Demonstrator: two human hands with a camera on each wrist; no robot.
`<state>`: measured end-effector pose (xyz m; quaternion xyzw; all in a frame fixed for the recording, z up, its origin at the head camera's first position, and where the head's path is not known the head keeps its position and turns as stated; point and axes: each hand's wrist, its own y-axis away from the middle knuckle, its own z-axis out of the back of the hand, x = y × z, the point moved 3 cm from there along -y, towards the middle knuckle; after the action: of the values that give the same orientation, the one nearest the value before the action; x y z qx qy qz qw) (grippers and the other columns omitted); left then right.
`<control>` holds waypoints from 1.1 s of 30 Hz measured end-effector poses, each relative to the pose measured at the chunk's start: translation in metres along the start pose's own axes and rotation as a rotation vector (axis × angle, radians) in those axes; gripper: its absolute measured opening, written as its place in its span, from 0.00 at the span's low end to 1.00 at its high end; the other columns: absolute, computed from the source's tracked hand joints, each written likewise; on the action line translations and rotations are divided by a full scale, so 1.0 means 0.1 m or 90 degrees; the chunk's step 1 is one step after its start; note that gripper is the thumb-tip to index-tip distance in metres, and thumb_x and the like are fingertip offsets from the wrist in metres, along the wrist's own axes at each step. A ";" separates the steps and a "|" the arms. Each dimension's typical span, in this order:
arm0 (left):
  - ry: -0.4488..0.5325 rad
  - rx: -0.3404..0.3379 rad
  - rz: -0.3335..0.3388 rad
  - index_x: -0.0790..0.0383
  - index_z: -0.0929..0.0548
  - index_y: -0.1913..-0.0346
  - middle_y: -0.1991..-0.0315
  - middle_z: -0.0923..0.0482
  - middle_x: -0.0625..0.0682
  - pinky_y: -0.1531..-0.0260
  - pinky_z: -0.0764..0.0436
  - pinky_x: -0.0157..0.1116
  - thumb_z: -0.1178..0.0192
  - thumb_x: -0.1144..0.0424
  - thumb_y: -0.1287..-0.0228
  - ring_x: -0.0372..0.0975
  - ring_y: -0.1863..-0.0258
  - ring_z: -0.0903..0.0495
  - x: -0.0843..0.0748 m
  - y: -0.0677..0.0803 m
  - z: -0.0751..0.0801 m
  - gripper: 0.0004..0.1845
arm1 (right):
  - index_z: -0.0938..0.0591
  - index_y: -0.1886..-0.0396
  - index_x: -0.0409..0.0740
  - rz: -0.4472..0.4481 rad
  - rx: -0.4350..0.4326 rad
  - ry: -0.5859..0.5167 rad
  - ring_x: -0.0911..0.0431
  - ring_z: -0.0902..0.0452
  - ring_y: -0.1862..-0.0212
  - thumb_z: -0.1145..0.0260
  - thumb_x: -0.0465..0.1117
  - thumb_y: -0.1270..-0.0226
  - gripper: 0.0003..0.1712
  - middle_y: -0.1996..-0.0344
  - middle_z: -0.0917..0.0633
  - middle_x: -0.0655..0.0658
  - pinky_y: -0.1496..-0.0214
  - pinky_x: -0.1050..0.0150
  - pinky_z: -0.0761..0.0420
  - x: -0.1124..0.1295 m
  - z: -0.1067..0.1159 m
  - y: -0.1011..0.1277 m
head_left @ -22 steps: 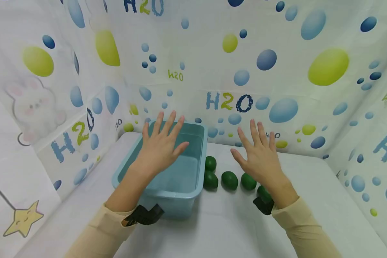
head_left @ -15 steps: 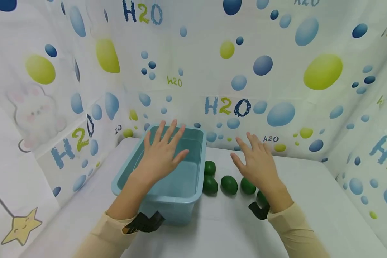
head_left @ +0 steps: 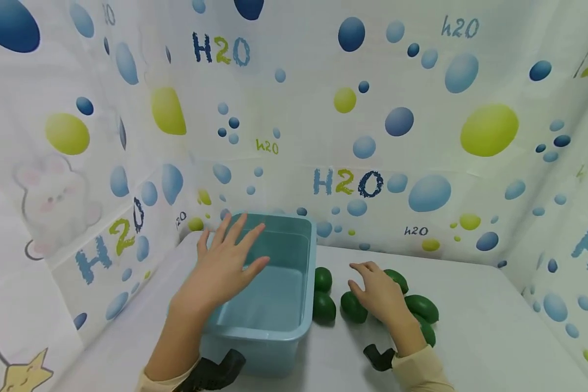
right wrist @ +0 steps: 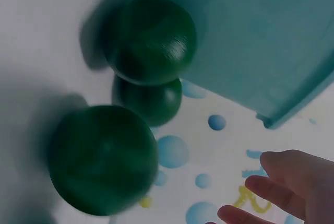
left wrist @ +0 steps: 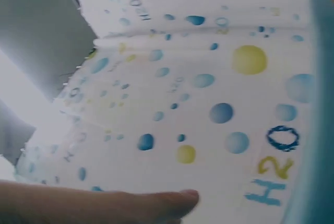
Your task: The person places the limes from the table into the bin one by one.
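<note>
Green eggs (head_left: 354, 306) beside tub (head_left: 301, 325); right hand (head_left: 379, 294) relaxed over them, holding nothing; left hand (head_left: 224, 267) spread flat above tub.

tub (head_left: 294, 332) left on table (head_left: 485, 337), avocados (head_left: 323, 307) just right

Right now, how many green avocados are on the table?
6 show: two beside the blue bin at and, one left of the right hand, three right of it. More may be hidden.
</note>
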<state>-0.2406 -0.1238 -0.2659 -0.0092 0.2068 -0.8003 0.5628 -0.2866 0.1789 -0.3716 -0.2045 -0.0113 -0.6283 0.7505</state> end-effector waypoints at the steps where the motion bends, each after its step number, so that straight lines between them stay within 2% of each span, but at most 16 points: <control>1: 0.007 0.011 0.009 0.46 0.41 0.27 0.25 0.52 0.58 0.36 0.60 0.67 0.49 0.41 0.33 0.56 0.25 0.62 0.03 0.04 0.02 0.34 | 0.24 0.38 0.51 0.000 0.001 0.002 0.46 0.21 0.48 0.37 0.50 0.35 0.26 0.43 0.23 0.44 0.53 0.46 0.20 0.01 -0.06 0.02; 3: 0.013 0.024 0.029 0.47 0.40 0.27 0.26 0.49 0.59 0.36 0.58 0.67 0.50 0.40 0.32 0.58 0.26 0.59 0.13 0.13 0.08 0.34 | 0.24 0.39 0.51 0.008 0.005 0.009 0.47 0.21 0.48 0.36 0.51 0.36 0.26 0.43 0.22 0.45 0.54 0.48 0.19 0.03 -0.16 0.06; 7: 0.032 0.023 0.075 0.51 0.41 0.27 0.29 0.43 0.63 0.38 0.45 0.66 0.52 0.40 0.32 0.61 0.29 0.48 0.37 0.30 0.23 0.35 | 0.23 0.40 0.51 0.046 0.010 0.023 0.49 0.20 0.50 0.34 0.51 0.38 0.27 0.45 0.22 0.45 0.58 0.51 0.18 0.11 -0.31 0.11; 11: 0.097 0.034 0.094 0.54 0.42 0.27 0.30 0.41 0.63 0.41 0.39 0.66 0.53 0.41 0.31 0.61 0.32 0.43 0.61 0.35 0.30 0.35 | 0.23 0.41 0.51 0.061 0.017 0.035 0.50 0.20 0.51 0.32 0.52 0.40 0.28 0.46 0.21 0.44 0.60 0.53 0.18 0.17 -0.38 0.12; 13: 0.135 0.036 0.072 0.54 0.42 0.27 0.30 0.40 0.62 0.40 0.39 0.65 0.52 0.44 0.30 0.61 0.32 0.42 0.69 0.33 0.31 0.33 | 0.23 0.40 0.51 0.058 0.026 0.037 0.50 0.20 0.50 0.32 0.52 0.40 0.28 0.45 0.22 0.44 0.60 0.52 0.18 0.18 -0.40 0.11; 17: 0.204 0.028 -0.017 0.55 0.39 0.28 0.32 0.36 0.59 0.41 0.35 0.63 0.49 0.52 0.29 0.57 0.33 0.38 0.82 0.24 0.27 0.29 | 0.23 0.39 0.51 0.053 0.047 0.047 0.49 0.20 0.50 0.33 0.53 0.39 0.29 0.44 0.22 0.44 0.59 0.51 0.18 0.18 -0.43 0.06; 20: 0.242 0.033 -0.056 0.54 0.39 0.28 0.33 0.35 0.57 0.43 0.33 0.64 0.48 0.54 0.29 0.54 0.34 0.36 0.94 0.18 0.22 0.29 | 0.23 0.39 0.50 0.056 0.053 0.061 0.48 0.20 0.50 0.33 0.53 0.39 0.28 0.44 0.23 0.43 0.59 0.51 0.18 0.18 -0.44 0.02; 25: 0.308 0.068 -0.064 0.49 0.42 0.27 0.30 0.40 0.55 0.44 0.33 0.64 0.46 0.55 0.30 0.54 0.33 0.38 1.15 0.09 0.12 0.31 | 0.23 0.39 0.50 0.054 0.062 0.068 0.48 0.21 0.48 0.35 0.53 0.38 0.28 0.43 0.23 0.43 0.59 0.50 0.18 0.17 -0.46 -0.03; 30: 0.380 0.143 -0.059 0.44 0.44 0.27 0.27 0.46 0.52 0.41 0.35 0.64 0.45 0.55 0.31 0.55 0.30 0.42 1.29 0.02 -0.01 0.33 | 0.23 0.40 0.48 0.054 0.078 0.060 0.46 0.22 0.47 0.36 0.52 0.36 0.27 0.43 0.23 0.42 0.53 0.49 0.19 0.15 -0.51 -0.04; 33: 0.395 0.186 -0.066 0.44 0.45 0.26 0.26 0.48 0.51 0.40 0.35 0.62 0.45 0.55 0.31 0.55 0.29 0.44 1.34 0.01 -0.08 0.34 | 0.22 0.40 0.48 0.068 0.091 0.056 0.45 0.24 0.44 0.37 0.50 0.35 0.25 0.43 0.22 0.40 0.44 0.45 0.24 0.16 -0.55 -0.03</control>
<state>-0.2907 -0.2431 -0.3034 0.3051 0.2506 -0.8134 0.4272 -0.2993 0.1458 -0.4171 -0.1233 -0.0121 -0.5934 0.7953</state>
